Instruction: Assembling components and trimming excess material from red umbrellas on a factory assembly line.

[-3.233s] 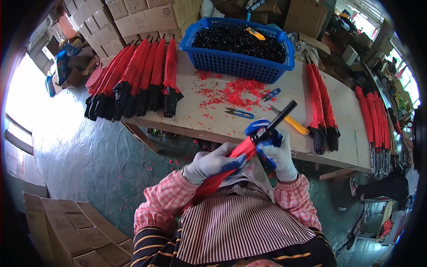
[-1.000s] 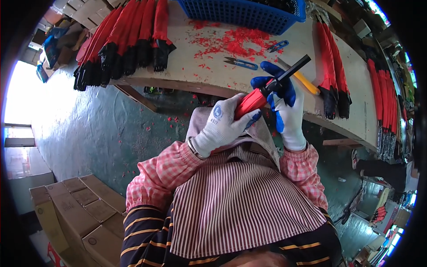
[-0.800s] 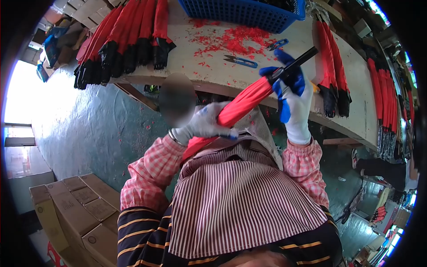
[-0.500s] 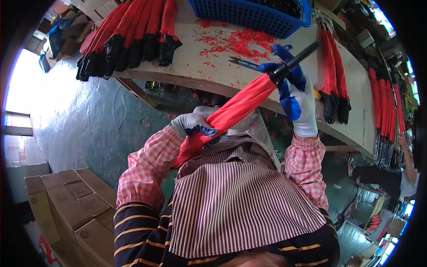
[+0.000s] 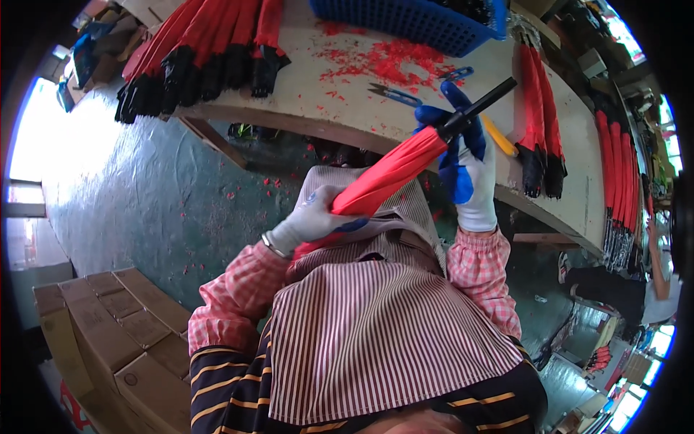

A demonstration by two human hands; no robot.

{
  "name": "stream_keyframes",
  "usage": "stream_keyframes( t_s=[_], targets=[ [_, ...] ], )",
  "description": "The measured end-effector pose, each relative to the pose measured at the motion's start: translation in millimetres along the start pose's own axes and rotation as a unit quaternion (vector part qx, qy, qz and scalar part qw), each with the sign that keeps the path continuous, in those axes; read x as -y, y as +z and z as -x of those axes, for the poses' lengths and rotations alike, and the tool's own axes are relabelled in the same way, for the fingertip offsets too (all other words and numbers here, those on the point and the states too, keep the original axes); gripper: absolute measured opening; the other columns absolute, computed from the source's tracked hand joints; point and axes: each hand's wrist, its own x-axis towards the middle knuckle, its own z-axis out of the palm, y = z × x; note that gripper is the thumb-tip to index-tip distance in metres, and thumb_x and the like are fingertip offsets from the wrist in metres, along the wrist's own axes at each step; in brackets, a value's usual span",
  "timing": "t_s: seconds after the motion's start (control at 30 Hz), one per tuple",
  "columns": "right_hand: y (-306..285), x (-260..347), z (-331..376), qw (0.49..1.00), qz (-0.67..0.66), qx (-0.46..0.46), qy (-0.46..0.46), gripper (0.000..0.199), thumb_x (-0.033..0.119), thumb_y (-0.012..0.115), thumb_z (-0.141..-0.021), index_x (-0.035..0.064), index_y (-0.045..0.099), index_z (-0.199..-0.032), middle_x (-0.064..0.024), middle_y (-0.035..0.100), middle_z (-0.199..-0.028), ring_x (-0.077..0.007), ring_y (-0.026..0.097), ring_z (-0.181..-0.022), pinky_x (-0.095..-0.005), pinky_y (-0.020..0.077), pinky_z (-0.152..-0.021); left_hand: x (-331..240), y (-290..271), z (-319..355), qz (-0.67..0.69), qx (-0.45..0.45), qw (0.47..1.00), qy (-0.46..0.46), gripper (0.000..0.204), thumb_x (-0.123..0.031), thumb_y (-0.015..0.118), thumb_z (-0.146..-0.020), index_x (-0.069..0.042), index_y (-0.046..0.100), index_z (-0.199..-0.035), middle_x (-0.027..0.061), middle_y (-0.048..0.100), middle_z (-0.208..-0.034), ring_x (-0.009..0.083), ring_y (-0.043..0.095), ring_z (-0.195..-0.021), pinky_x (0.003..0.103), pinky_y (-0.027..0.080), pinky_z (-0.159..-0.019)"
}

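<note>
A folded red fabric umbrella with a black rod end [image 5: 390, 173] runs slantwise in front of the person's chest, low at the left and high at the right; its cloth is gathered into smooth, tight pleats, and the slim black tip pokes up and to the right over the table edge; the left hand in a white knit glove with blue palm coating [image 5: 314, 217] is closed round the lower part of the cloth, just above a striped apron [image 5: 376, 340]; the right hand in a matching white and blue glove [image 5: 466, 166] is wrapped round the upper end where the red cloth meets the black rod, one blue finger standing up beside it.

The pale, worn wooden worktable [image 5: 325, 101] is dusted with small red fabric scraps [image 5: 383, 61], thickest near its middle; blue-handled thread snips [image 5: 394, 94] lie among them, near the right hand; a yellow-handled tool [image 5: 499, 136] lies just behind that hand, partly hidden; a blue plastic mesh basket [image 5: 419, 22] holding dark parts sits at the far edge; a row of folded red umbrellas with black ends [image 5: 202, 50] lies fanned out on the left of the table, and another pair of folded red umbrellas [image 5: 538, 116] lies on the right.

The floor is a dull green concrete surface [image 5: 144, 195], flecked with red bits; stacked brown cardboard boxes [image 5: 108, 333] stand at the lower left.
</note>
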Motion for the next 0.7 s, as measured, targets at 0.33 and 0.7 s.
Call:
stream_keyframes(
  t_s=[0.33,0.7],
  targets=[
    [-120,31,9,0.98,-0.076,-0.185,0.003,0.075,0.003,0.071,-0.097,0.0063,0.036,-0.163,-0.0092,0.062,-0.142,-0.0152,0.065,-0.112,-0.0296,0.0547,-0.095,-90,71,-109,-0.061,-0.069,0.987,0.131,0.067,-0.04,0.092,-0.083,0.001,0.063,-0.127,0.0137,0.072,-0.099,0.0244,0.07,-0.092,0.038,0.057,-0.087],
    [-213,82,39,0.884,0.312,-0.348,0.01,0.079,0.004,0.08,-0.081,-0.0009,0.048,-0.153,-0.0158,0.063,-0.138,-0.0233,0.062,-0.122,-0.0375,0.0527,-0.104,-372,158,-266,0.25,0.051,0.938,0.237,0.034,-0.032,0.07,-0.103,-0.009,0.062,-0.126,0.0051,0.069,-0.105,0.0176,0.068,-0.087,0.036,0.06,-0.079]
  ],
)
